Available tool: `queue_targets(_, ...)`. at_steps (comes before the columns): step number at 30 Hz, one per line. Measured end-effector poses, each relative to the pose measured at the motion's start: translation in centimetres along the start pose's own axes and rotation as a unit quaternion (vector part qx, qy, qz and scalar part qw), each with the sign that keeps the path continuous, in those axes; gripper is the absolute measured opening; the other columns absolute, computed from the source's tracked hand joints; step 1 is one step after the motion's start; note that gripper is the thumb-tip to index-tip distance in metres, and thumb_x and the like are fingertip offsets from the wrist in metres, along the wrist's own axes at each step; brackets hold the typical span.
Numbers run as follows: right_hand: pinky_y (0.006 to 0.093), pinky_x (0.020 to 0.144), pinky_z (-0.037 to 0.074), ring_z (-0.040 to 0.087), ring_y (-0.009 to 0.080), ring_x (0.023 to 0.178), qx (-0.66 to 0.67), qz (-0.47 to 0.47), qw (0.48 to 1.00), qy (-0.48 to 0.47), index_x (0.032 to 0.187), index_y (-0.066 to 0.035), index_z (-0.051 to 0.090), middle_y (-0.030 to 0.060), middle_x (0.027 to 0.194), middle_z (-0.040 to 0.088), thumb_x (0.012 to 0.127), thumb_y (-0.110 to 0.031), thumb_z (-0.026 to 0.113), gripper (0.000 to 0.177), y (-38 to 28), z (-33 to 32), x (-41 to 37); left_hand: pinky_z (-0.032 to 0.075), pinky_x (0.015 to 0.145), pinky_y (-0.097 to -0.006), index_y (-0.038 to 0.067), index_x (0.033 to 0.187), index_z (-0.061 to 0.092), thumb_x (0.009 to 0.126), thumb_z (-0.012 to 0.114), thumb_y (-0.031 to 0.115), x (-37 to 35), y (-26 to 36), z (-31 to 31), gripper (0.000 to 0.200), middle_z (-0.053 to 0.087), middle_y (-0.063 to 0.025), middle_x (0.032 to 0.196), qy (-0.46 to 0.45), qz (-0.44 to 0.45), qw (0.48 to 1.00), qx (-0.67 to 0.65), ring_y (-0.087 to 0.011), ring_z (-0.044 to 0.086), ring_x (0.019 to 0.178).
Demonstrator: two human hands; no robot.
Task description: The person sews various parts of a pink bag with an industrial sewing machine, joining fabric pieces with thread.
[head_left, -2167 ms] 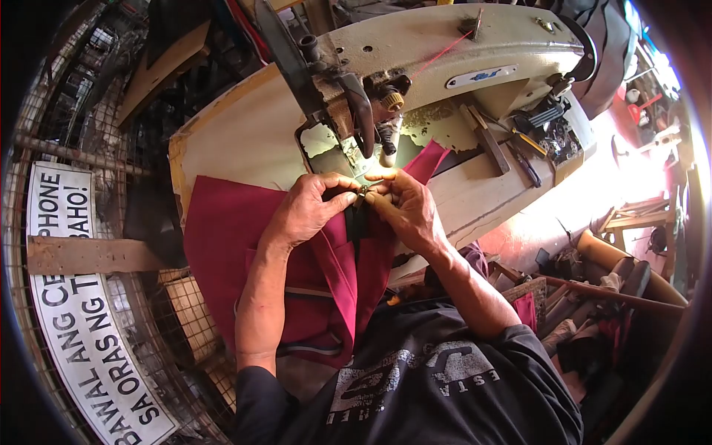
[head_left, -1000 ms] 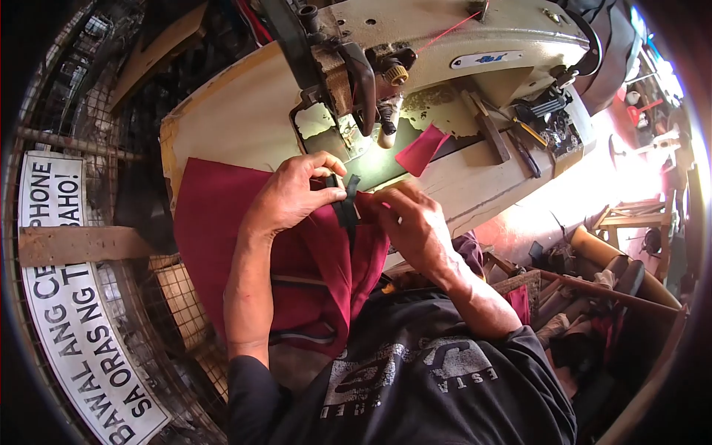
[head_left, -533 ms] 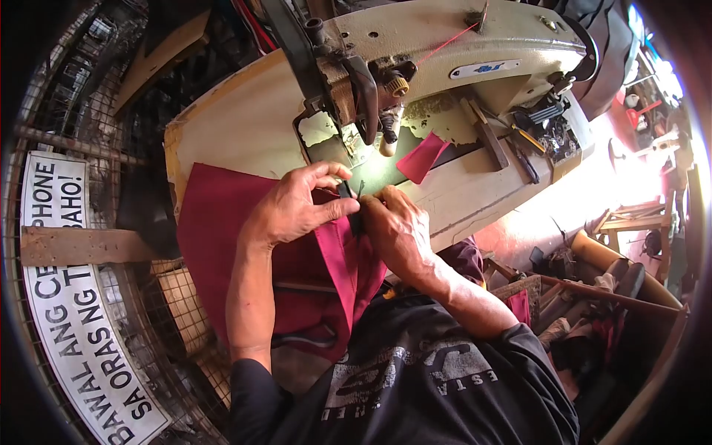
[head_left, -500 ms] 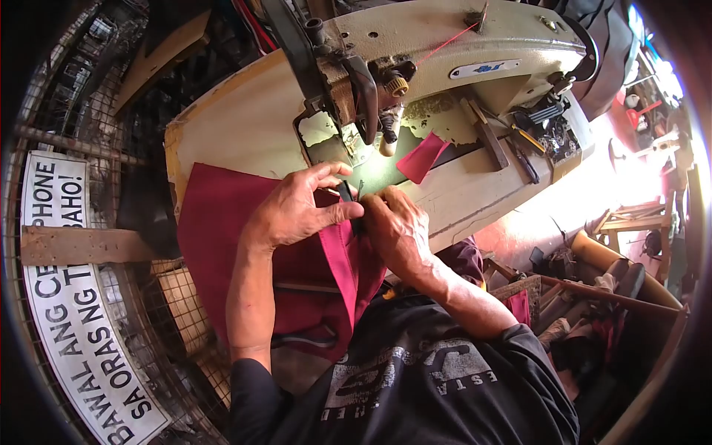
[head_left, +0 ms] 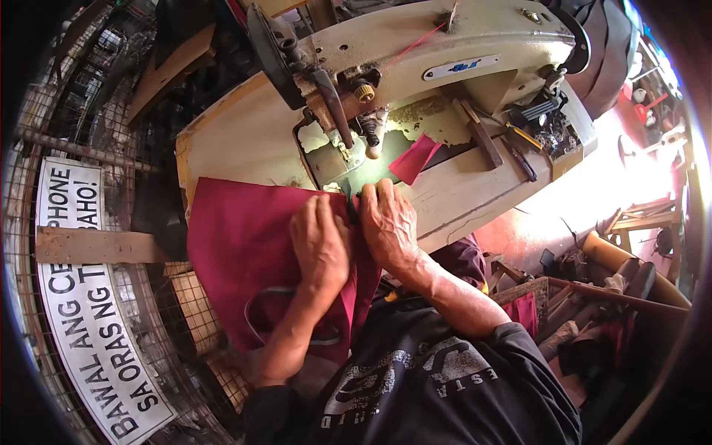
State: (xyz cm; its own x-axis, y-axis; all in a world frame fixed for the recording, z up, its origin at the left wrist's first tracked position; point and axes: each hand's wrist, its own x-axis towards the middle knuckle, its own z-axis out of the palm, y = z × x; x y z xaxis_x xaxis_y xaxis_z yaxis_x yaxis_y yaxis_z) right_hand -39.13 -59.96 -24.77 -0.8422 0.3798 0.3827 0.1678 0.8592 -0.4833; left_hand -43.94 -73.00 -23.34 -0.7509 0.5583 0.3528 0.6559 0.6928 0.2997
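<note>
A large piece of maroon fabric (head_left: 237,230) hangs over the front of the sewing machine bed and down toward my lap. My left hand (head_left: 323,241) is closed on the fabric's folded edge, with its fingertips pointing at the machine. Close beside it, my right hand (head_left: 388,222) has its fingers curled over the same edge. Between the two hands a narrow black strip (head_left: 348,191) sticks out toward the needle area. My fingers hide where strip and fabric meet. The sewing machine (head_left: 356,74) stands just beyond, its light shining on the bed.
A small maroon scrap (head_left: 414,159) lies on the bed, right of the needle. Farther right are a wooden bar (head_left: 478,133), a yellow-handled cutter (head_left: 526,136) and a tray of small metal parts (head_left: 552,130). Wire mesh with a lettered sign (head_left: 93,311) lines the left side.
My left hand has turned over and moved down from the black strip, so its back now faces up. My right hand has shifted little. The view has tilted slightly.
</note>
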Motion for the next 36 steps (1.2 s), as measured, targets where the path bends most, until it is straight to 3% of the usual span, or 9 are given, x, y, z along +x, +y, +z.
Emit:
queue_targets(2, 0.0464, 0.080, 0.050, 0.059, 0.0351, 0.090, 0.022, -0.024, 0.999, 0.015, 0.107, -0.002, 0.057, 0.0169, 0.097, 0.054, 0.090, -0.013, 0.061, 0.021, 0.3, 0.0, -0.1, 0.045, 0.089, -0.0498, 0.000, 0.115, 0.056, 0.087, 0.063, -0.001, 1.4, -1.7, 0.2, 0.028, 0.055, -0.0192, 0.104, 0.042, 0.034, 0.998, -0.016, -0.0384, 0.056, 0.097)
queue_targets(4, 0.0466, 0.081, 0.049, 0.059, 0.0359, 0.092, 0.060, -0.073, 0.994, 0.048, 0.113, 0.001, 0.059, 0.0193, 0.102, 0.056, 0.087, -0.011, 0.061, 0.028, 0.4, -1.0, -0.6, 0.045, 0.086, -0.0487, 0.001, 0.113, 0.056, 0.088, 0.062, -0.003, 2.4, -3.8, 1.0, 0.027, 0.054, -0.0192, 0.101, 0.041, 0.092, 0.994, -0.040, -0.0372, 0.055, 0.093)
queue_targets(7, 0.0470, 0.094, 0.049, 0.060, 0.0370, 0.109, 0.120, -0.182, 0.976, 0.010, 0.115, 0.005, 0.060, 0.0224, 0.119, 0.059, 0.085, -0.007, 0.060, 0.033, -0.7, -2.8, -2.0, 0.046, 0.086, -0.0449, 0.002, 0.110, 0.060, 0.089, 0.061, -0.004, 3.4, -5.1, 1.3, 0.021, 0.054, -0.0171, 0.101, 0.043, 0.052, 0.989, -0.129, -0.0341, 0.056, 0.094)
queue_targets(10, 0.0507, 0.114, 0.042, 0.055, 0.0425, 0.129, 0.172, -0.165, 0.969, -0.062, 0.113, 0.006, 0.059, 0.0274, 0.132, 0.057, 0.087, -0.007, 0.059, 0.029, -1.2, -1.8, -2.9, 0.047, 0.088, -0.0415, 0.003, 0.104, 0.064, 0.091, 0.060, -0.003, 3.8, -4.6, 0.5, 0.015, 0.055, -0.0143, 0.102, 0.059, 0.000, 0.966, -0.252, -0.0309, 0.057, 0.098)
queue_targets(16, 0.0563, 0.117, 0.040, 0.054, 0.0447, 0.132, 0.170, -0.211, 0.962, -0.045, 0.109, 0.006, 0.058, 0.0287, 0.135, 0.057, 0.091, -0.003, 0.062, 0.021, -1.8, -1.3, -4.1, 0.049, 0.093, -0.0393, 0.003, 0.092, 0.067, 0.076, 0.063, -0.006, 3.7, -5.2, 0.3, 0.019, 0.060, -0.0113, 0.105, -0.038, 0.017, 0.937, -0.345, -0.0281, 0.059, 0.104)
queue_targets(23, 0.0577, 0.119, 0.034, 0.051, 0.0442, 0.136, 0.098, -0.257, 0.959, -0.064, 0.115, 0.005, 0.059, 0.0288, 0.136, 0.057, 0.087, -0.016, 0.058, 0.035, -1.2, -0.3, -5.8, 0.052, 0.089, -0.0446, 0.000, 0.095, 0.066, 0.072, 0.050, -0.018, 3.7, -3.3, 0.3, 0.034, 0.059, -0.0130, 0.104, -0.025, 0.039, 0.967, -0.250, -0.0334, 0.063, 0.101)
queue_targets(26, 0.0573, 0.120, 0.033, 0.050, 0.0431, 0.137, 0.104, -0.252, 0.960, -0.064, 0.115, 0.004, 0.059, 0.0280, 0.136, 0.057, 0.086, -0.016, 0.058, 0.035, -1.5, 0.1, -5.5, 0.047, 0.091, -0.0459, 0.004, 0.100, 0.067, 0.084, 0.066, 0.000, 4.7, -2.8, -0.2, 0.017, 0.060, -0.0109, 0.106, -0.007, 0.031, 0.998, -0.049, -0.0315, 0.059, 0.103)
queue_targets(29, 0.0567, 0.121, 0.032, 0.050, 0.0410, 0.138, 0.112, -0.241, 0.962, -0.066, 0.116, 0.004, 0.059, 0.0261, 0.136, 0.058, 0.087, -0.017, 0.057, 0.035, -1.6, 0.2, -5.4, 0.044, 0.092, -0.0474, 0.005, 0.102, 0.067, 0.086, 0.072, 0.009, 5.3, -2.1, -0.7, 0.017, 0.063, -0.0105, 0.104, -0.053, 0.030, 0.998, 0.014, -0.0322, 0.060, 0.103)
queue_targets(36, 0.0542, 0.123, 0.029, 0.048, 0.0392, 0.140, 0.134, -0.217, 0.965, -0.069, 0.125, 0.005, 0.057, 0.0239, 0.138, 0.056, 0.089, -0.015, 0.056, 0.041, -1.8, 0.2, -5.5, 0.043, 0.089, -0.0453, 0.005, 0.096, 0.065, 0.080, 0.077, 0.010, 4.5, -0.8, 0.6, 0.021, 0.063, -0.0075, 0.098, 0.031, 0.034, 0.993, -0.106, -0.0307, 0.060, 0.099)
